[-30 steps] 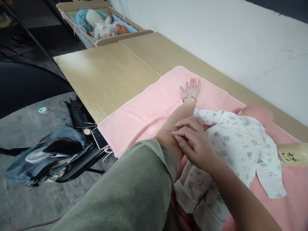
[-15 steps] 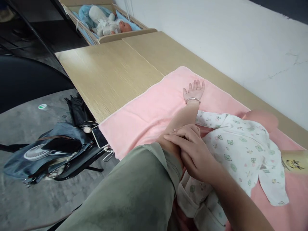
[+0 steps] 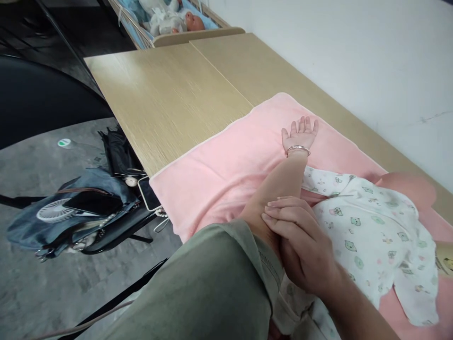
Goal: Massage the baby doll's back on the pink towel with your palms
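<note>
My left arm, in a green sleeve (image 3: 219,283) pushed up above the wrist, reaches across a pink blanket (image 3: 226,165). My left hand (image 3: 300,135) rests on the blanket, fingers spread, with a silver bracelet at the wrist. It holds nothing. My right hand (image 3: 300,245) lies over my left forearm right at the sleeve cuff, its fingers together and curled round the arm. Beside it on the blanket lies a baby doll in a white printed onesie (image 3: 375,236), with its head (image 3: 410,189) to the right.
The blanket covers the near end of a light wooden table (image 3: 166,99) along a white wall. A crib with another doll (image 3: 177,19) stands at the far end. Left of the table, a dark bag (image 3: 81,212), a small fan and a phone (image 3: 148,193) sit on a chair.
My right hand has slid a little along my left forearm to the sleeve cuff, its fingers flatter. My left hand has stayed flat on the blanket. My view has shifted left.
</note>
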The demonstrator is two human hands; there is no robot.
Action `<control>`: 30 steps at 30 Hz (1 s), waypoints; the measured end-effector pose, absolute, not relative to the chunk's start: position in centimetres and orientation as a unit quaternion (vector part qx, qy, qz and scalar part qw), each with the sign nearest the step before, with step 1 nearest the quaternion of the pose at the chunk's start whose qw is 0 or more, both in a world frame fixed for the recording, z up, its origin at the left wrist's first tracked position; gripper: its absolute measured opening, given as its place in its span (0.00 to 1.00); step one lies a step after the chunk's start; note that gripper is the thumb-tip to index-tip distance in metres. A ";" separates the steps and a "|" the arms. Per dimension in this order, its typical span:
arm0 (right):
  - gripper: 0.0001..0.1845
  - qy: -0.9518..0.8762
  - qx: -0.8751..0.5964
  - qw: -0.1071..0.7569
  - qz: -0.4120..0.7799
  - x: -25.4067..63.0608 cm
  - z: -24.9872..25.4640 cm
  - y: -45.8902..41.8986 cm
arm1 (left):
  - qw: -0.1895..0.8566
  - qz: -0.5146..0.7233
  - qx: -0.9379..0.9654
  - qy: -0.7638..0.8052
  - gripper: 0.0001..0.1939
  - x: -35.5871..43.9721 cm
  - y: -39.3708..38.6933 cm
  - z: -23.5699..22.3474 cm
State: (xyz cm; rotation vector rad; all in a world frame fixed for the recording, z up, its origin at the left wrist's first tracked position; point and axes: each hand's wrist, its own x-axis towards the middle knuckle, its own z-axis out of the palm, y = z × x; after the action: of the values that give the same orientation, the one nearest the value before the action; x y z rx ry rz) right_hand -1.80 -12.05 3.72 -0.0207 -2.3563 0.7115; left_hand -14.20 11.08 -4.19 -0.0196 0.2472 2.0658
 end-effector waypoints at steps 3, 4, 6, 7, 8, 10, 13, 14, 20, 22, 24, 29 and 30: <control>0.18 -0.905 -0.016 0.341 0.255 -1.8 3.7 -12.2 | 0.509 0.858 -0.030 0.062 0.32 -14.1 11.2 -4.4; 0.17 -0.906 -0.018 0.342 0.248 -1.8 3.7 -12.2 | 0.508 0.859 -0.030 0.059 0.33 -14.1 11.3 -4.5; 0.17 -0.909 -0.024 0.343 0.236 -1.6 3.7 -12.3 | 0.501 0.862 -0.018 0.069 0.32 -14.0 11.6 -4.7; 0.17 -0.910 -0.027 0.344 0.231 -1.6 3.7 -12.4 | 0.498 0.864 -0.009 0.079 0.33 -14.0 11.7 -4.9; 0.17 -0.910 -0.029 0.344 0.228 -1.5 3.7 -12.4 | 0.494 0.865 0.002 0.093 0.33 -14.0 11.9 -5.0; 0.17 -0.910 -0.036 0.345 0.228 -1.4 3.8 -12.5 | 0.488 0.862 0.031 0.133 0.35 -14.0 12.2 -5.3; 0.20 -0.909 -0.046 0.340 0.239 -1.4 3.9 -12.6 | 0.490 0.830 0.096 0.249 0.37 -14.2 12.5 -5.7; 0.20 -0.908 -0.049 0.338 0.242 -1.4 3.9 -12.6 | 0.492 0.810 0.117 0.296 0.38 -14.3 12.6 -5.8; 0.18 -0.904 -0.059 0.347 0.241 -1.6 4.3 -12.7 | 0.485 0.810 0.140 0.298 0.39 -14.5 12.9 -6.3; 0.18 -0.904 -0.061 0.347 0.242 -1.6 4.3 -12.7 | 0.494 0.808 0.131 0.293 0.39 -14.5 12.8 -6.2; 0.19 -0.904 -0.067 0.345 0.242 -1.5 4.2 -12.8 | 0.504 0.810 0.113 0.279 0.39 -14.5 12.7 -6.0; 0.19 -0.900 -0.099 0.361 0.223 -1.2 3.8 -13.8 | 0.495 0.861 0.014 0.120 0.34 -14.4 12.1 -5.1; 0.20 -0.898 -0.113 0.368 0.213 -1.2 3.8 -14.1 | 0.497 0.862 0.000 0.105 0.33 -14.4 11.8 -4.9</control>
State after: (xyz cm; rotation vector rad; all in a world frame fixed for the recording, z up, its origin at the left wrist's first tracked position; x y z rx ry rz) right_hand -1.17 -14.07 3.76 -0.2893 -2.3076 0.5464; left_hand -14.37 11.81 -4.86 -0.0004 0.2551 2.0865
